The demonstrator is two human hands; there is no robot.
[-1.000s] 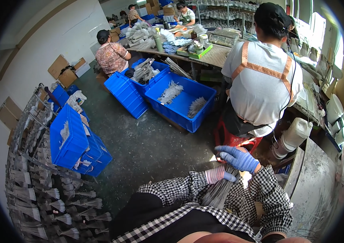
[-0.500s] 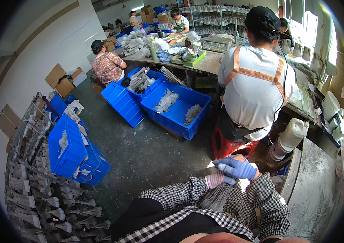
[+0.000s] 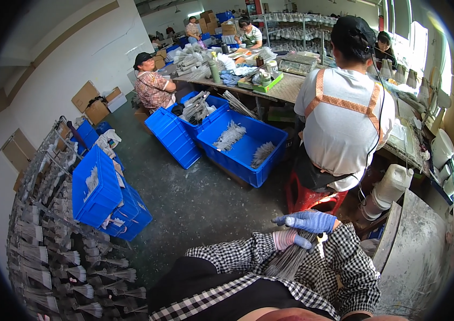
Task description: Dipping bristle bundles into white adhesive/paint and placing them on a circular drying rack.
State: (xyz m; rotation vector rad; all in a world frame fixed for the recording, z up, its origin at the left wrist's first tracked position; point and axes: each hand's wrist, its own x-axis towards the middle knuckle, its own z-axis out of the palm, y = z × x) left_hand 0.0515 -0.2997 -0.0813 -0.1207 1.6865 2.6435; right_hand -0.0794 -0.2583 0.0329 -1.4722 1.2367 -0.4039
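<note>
Head view, gloved hands [image 3: 302, 227] nearer, wire bundle [image 3: 291, 259]

A single head-worn fisheye view looks down and forward from the person's head: their own checked sleeves and gloved hands sit close at the lower edge, while the floor [image 3: 195, 203], blue crates [image 3: 243, 147] and far table [image 3: 286, 88] recede, edges bending toward the rim

The near right hand [image 3: 308, 220] wears a blue glove; the sleeve [image 3: 344, 267] is black-white checked; far crates [image 3: 243, 155] are blue; the stool [image 3: 310, 197] is red.
</note>
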